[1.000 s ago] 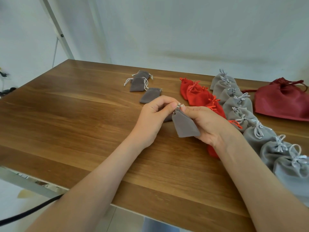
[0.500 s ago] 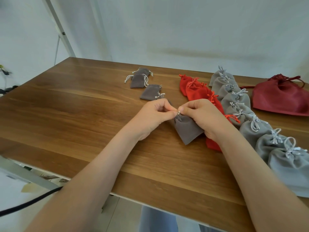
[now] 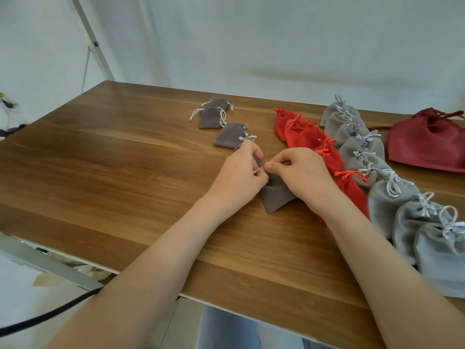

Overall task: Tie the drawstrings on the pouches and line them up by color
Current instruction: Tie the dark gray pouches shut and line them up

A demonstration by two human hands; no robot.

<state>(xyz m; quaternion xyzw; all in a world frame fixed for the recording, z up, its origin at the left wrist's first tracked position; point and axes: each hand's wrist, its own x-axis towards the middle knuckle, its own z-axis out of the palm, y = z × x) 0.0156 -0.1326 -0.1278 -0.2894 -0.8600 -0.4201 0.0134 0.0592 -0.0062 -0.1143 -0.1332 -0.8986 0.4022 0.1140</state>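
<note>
Brown wooden table [image 3: 100, 172] carries all items. Large dark red fabric bag [image 3: 427, 144] lies far right. Row of light grey fabric pouches [image 3: 385, 205], bows tied, runs along the right side. Row of red fabric pouches [image 3: 304, 134] lies just beside it, to its left. Loose dark grey pouches [image 3: 210, 118] lie mid-table, farther back. Both forearms reach in from the near edge. Left hand [image 3: 239, 180] and right hand [image 3: 302, 175] meet knuckles-up, fingers curled, pinching the pale drawstring [image 3: 259, 170] of one small dark grey velvet pouch [image 3: 275, 197], which lies on the table beneath them.
</note>
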